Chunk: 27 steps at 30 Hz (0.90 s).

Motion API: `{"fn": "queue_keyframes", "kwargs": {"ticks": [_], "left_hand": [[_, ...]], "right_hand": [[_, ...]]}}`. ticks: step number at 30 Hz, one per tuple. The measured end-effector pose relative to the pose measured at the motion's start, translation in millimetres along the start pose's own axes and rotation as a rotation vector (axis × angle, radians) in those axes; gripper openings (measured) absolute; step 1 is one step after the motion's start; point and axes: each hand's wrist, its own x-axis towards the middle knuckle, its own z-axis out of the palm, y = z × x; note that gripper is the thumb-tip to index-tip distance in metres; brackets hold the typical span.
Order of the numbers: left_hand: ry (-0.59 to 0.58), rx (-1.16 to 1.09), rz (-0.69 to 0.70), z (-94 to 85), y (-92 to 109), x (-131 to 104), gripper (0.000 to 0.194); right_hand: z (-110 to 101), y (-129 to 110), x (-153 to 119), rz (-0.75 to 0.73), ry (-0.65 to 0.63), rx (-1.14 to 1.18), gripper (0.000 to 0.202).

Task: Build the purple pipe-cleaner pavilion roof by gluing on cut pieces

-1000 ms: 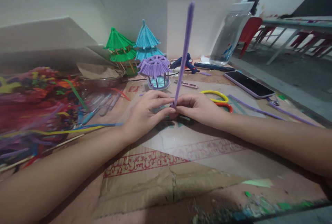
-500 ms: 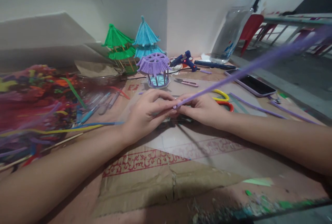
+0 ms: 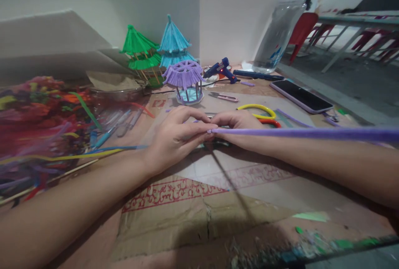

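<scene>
A long purple pipe cleaner (image 3: 293, 133) runs from my fingertips out to the right, over my right forearm. Its near end is pinched between the thumb and fingers of my left hand (image 3: 181, 134). Against it, my right hand (image 3: 238, 130) is also closed, its fingertips meeting the left ones at that end. Just behind the hands stands a small purple-roofed pavilion (image 3: 183, 79). Scissors with yellow and red handles (image 3: 263, 113) lie behind my right hand, partly hidden by it.
Green (image 3: 139, 47) and blue (image 3: 174, 40) roofed models stand behind. A glue gun (image 3: 222, 70), snips (image 3: 223, 96), phone (image 3: 301, 96) and clear bottle (image 3: 277, 36) lie or stand to the right. Colourful craft pieces (image 3: 37, 115) are heaped at left.
The purple pipe cleaner's free length has swung down from a raised slant to nearly level across my right forearm. Both hands keep their pinch, and more of the yellow scissor handle shows.
</scene>
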Motion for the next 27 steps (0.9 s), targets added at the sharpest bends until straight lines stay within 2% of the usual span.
{"fn": "queue_keyframes", "kwargs": {"ticks": [5,10,15,20,27], "left_hand": [[0.029,-0.021,-0.018,1.3,2,1,0.013],[0.048,-0.089,-0.105,3.9,-2,2,0.009],[0.047,-0.177,-0.227,6.5,-5,3,0.008],[-0.009,-0.299,-0.38,8.1,-8,5,0.015],[-0.012,-0.375,-0.408,8.8,-10,5,0.015]], "right_hand": [[-2,-1,1,-0.03,-0.024,-0.013,0.023],[0,-1,4,-0.054,-0.021,0.024,0.012],[2,0,6,-0.008,-0.034,0.061,0.008],[0,-1,6,0.002,-0.053,-0.042,0.012],[-1,-1,6,0.023,-0.087,0.029,0.019]]}}
